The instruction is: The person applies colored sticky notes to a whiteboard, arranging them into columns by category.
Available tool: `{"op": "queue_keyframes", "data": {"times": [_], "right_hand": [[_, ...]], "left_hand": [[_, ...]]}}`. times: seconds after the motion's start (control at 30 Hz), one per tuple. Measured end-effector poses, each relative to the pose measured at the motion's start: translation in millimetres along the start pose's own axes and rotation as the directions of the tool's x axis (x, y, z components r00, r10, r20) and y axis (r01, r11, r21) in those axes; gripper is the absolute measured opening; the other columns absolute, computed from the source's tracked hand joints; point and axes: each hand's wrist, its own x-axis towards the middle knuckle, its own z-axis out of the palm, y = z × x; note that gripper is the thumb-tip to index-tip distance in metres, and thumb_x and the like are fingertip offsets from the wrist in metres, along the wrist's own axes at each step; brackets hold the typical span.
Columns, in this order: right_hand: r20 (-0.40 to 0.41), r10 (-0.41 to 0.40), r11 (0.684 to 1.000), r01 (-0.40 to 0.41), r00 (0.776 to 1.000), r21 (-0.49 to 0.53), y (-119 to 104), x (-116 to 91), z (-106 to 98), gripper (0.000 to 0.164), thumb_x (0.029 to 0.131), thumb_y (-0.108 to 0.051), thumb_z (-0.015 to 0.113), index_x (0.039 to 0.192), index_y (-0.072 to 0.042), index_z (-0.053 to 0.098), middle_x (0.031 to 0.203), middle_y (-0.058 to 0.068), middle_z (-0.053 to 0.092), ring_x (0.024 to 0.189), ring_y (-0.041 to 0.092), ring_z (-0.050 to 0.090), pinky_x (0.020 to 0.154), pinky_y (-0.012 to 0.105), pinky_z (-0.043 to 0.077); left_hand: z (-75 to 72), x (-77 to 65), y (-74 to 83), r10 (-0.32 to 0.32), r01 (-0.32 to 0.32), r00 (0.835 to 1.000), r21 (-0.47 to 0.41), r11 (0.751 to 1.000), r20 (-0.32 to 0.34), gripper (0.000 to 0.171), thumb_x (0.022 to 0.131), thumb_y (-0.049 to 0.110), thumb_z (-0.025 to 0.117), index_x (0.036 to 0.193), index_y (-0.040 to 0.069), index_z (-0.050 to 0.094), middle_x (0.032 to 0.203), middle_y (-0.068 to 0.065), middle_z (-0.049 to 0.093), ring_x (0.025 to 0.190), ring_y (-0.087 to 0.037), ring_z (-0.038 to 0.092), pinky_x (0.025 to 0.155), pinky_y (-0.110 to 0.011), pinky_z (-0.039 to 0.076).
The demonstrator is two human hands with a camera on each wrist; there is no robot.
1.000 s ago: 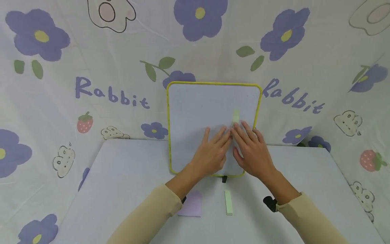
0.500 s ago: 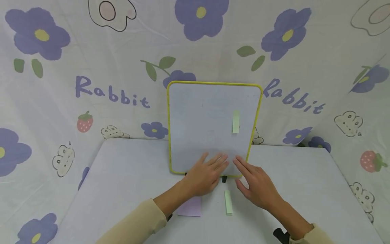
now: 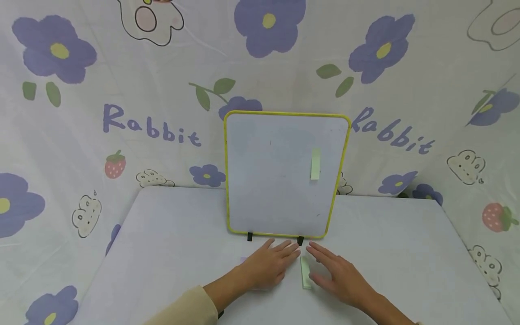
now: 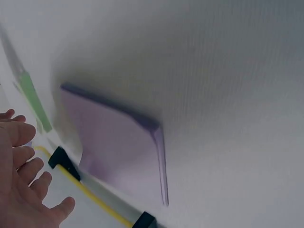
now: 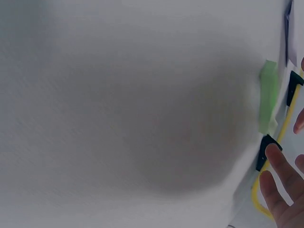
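Note:
My left hand [image 3: 268, 267], fingers extended, hovers over a purple sticky-note pad [image 4: 116, 137] and hides most of it in the head view. To the right, my right hand [image 3: 341, 277] holds nothing; its thumb is beside a narrow pad of green sticky notes [image 3: 305, 273] on the table. Whether the thumb touches that pad, I cannot tell. A single green sticky note [image 3: 315, 165] is stuck upright on the right part of the whiteboard [image 3: 272, 180]. In the right wrist view, the green pad [image 5: 268, 97] lies beyond my fingertips.
The yellow-framed whiteboard stands on small black feet [image 3: 249, 236] toward the back of the white table [image 3: 174, 234]. Behind it hangs a cloth [image 3: 170, 81] printed with flowers and rabbits.
Both hands have come away from the green note on the whiteboard and moved down toward the table, near the two pads. The note stays on the board.

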Motion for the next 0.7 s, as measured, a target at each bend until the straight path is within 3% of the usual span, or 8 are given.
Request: {"op": "queue_keyframes", "data": {"times": [0.17, 0.4, 0.5, 0.7], "right_hand": [[0.008, -0.035, 0.998, 0.035, 0.999, 0.043, 3.9, -9.5, 10.9, 0.069, 0.083, -0.028, 0.081, 0.144, -0.013, 0.053, 0.147, 0.005, 0.052, 0.097, 0.006, 0.065, 0.083, 0.042, 0.055], [-0.053, -0.1, 0.994, 0.102, 0.994, 0.038, 8.1, -15.8, 20.7, 0.068, 0.079, -0.026, 0.085, 0.139, -0.01, 0.057, 0.141, 0.008, 0.057, 0.096, 0.005, 0.066, 0.083, 0.042, 0.056], [-0.06, -0.087, 0.995, 0.09, 0.994, 0.043, 8.0, -16.0, 21.1, 0.065, 0.077, -0.025, 0.086, 0.135, -0.009, 0.06, 0.133, 0.007, 0.062, 0.098, 0.008, 0.066, 0.084, 0.041, 0.056], [0.006, -0.012, 0.998, 0.011, 1.0, 0.056, 4.8, -15.3, 19.4, 0.054, 0.079, -0.026, 0.085, 0.126, -0.011, 0.065, 0.12, -0.003, 0.066, 0.102, 0.012, 0.066, 0.084, 0.038, 0.056]], "left_hand": [[6.1, -3.5, 9.7, 0.036, -0.036, 0.999, 0.006, 0.999, 0.005, 0.059, 0.099, 0.031, 0.057, 0.154, 0.016, 0.04, 0.158, 0.003, 0.038, 0.144, -0.015, 0.035, 0.111, -0.046, 0.037], [14.7, -2.4, 17.4, 0.059, -0.059, 0.998, 0.037, 0.998, 0.005, 0.058, 0.098, 0.032, 0.056, 0.152, 0.018, 0.042, 0.157, 0.004, 0.039, 0.143, -0.013, 0.037, 0.109, -0.045, 0.039], [18.8, -1.3, 19.2, 0.063, -0.063, 0.998, 0.049, 0.997, 0.013, 0.057, 0.098, 0.033, 0.055, 0.152, 0.019, 0.043, 0.157, 0.005, 0.039, 0.143, -0.013, 0.038, 0.108, -0.045, 0.039], [19.6, 0.2, 20.1, 0.058, -0.059, 0.998, 0.028, 0.998, 0.036, 0.055, 0.1, 0.032, 0.054, 0.152, 0.018, 0.043, 0.158, 0.004, 0.038, 0.143, -0.014, 0.036, 0.109, -0.046, 0.038]]}}
